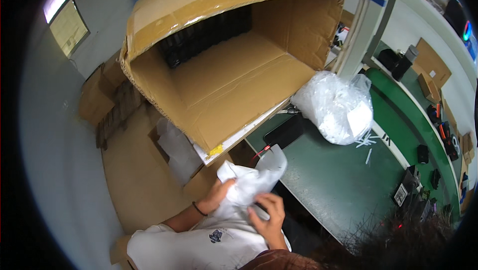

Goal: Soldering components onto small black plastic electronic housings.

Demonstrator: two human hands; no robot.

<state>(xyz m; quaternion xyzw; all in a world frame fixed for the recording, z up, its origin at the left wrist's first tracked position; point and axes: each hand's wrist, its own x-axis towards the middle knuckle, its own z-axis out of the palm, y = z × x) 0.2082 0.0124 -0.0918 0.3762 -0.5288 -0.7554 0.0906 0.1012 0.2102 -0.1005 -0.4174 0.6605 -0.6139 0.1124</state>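
In front of my body I hold a crumpled, whitish, translucent packing bag. My left hand is closed on its left side, with a dark band round the wrist. Close against the bag's lower right side is my right hand, its fingers bent and apart; whether they touch the bag I cannot tell. Any contents of the bag are hidden. Beyond it, a big open cardboard box lies with its mouth toward me, dark black items stacked at its back.
A clear plastic bag of pale items stands on the green-topped table, near small white strips. A dark flat tray-like thing lies beside the box. Black parts sit at right; translucent bags fill a lower box at left.
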